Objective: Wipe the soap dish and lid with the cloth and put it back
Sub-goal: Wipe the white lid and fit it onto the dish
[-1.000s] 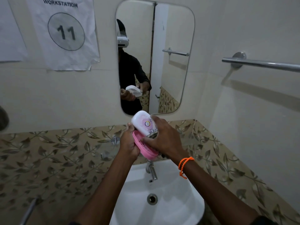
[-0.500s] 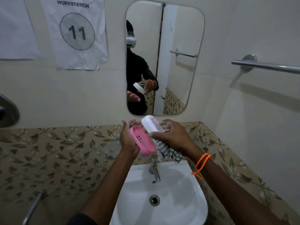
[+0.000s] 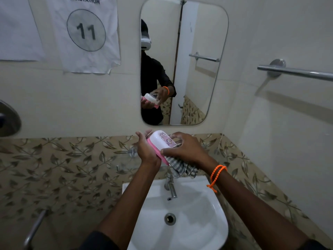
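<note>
Together, left hand (image 3: 146,150) cups the pink dish (image 3: 157,153) while right hand (image 3: 185,148) clasps lid (image 3: 163,140) (cloth (image 3: 180,167) tucked beneath).

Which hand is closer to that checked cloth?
Right. The right hand holds the checked cloth bunched beneath it; the left hand grips the pink soap dish beside it.

One head-worn wide-angle view looks forward and down, close over the white sink (image 3: 180,222). It faces the wall mirror (image 3: 198,69) straight ahead.
</note>
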